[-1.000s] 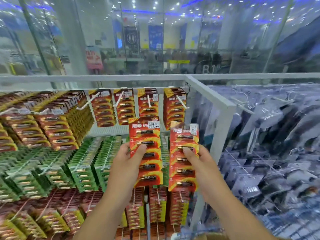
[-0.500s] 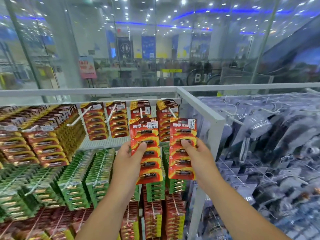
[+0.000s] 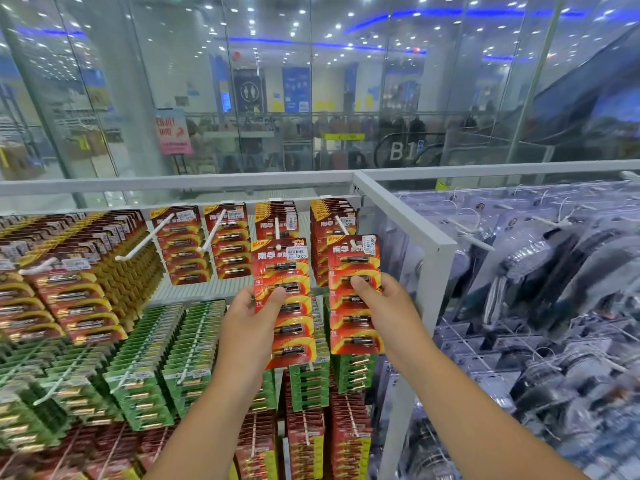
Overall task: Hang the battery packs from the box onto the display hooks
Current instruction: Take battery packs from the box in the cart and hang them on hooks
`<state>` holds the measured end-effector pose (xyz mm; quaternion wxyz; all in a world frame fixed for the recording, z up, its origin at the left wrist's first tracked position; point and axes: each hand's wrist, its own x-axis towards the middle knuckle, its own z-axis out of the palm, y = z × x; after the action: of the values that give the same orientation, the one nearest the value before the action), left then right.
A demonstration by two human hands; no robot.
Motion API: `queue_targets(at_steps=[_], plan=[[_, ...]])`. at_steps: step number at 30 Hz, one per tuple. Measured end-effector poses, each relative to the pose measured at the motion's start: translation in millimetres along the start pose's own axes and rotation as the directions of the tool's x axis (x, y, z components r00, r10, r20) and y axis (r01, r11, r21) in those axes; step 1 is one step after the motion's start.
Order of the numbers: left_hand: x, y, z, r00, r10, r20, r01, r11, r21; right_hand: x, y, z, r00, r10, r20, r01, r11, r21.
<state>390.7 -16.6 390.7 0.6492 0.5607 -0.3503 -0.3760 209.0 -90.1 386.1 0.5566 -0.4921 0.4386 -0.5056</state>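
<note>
Two red battery packs are held up straight at the top hooks. The left pack is pinched by the left thumb. The right pack is pinched by the right thumb. White hook tips are seen at both pack tops.

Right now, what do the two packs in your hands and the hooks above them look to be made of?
Left pack and right pack: glossy printed card, likely with clear plastic blisters over the cells; glare streaks suggest this. Display hooks: smooth white prongs, either plastic or coated metal; the picture cannot settle which.
</note>
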Motion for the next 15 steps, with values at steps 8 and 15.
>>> queue_targets(at_steps=[8, 15], plan=[[46.6, -9.2, 4.0, 1.0, -0.014, 0.007, 0.015, 1.0, -0.017, 49.6, 11.1, 20.4, 0.995, 0.02, -0.096, -0.013, 0.998, 0.069], [103.6, -18.5, 7.9, 1.0, 0.003, -0.024, -0.002, 1.0, 0.029, 92.3, 19.7, 33.9, 0.992, 0.034, -0.121, -0.02, 0.993, 0.115]])
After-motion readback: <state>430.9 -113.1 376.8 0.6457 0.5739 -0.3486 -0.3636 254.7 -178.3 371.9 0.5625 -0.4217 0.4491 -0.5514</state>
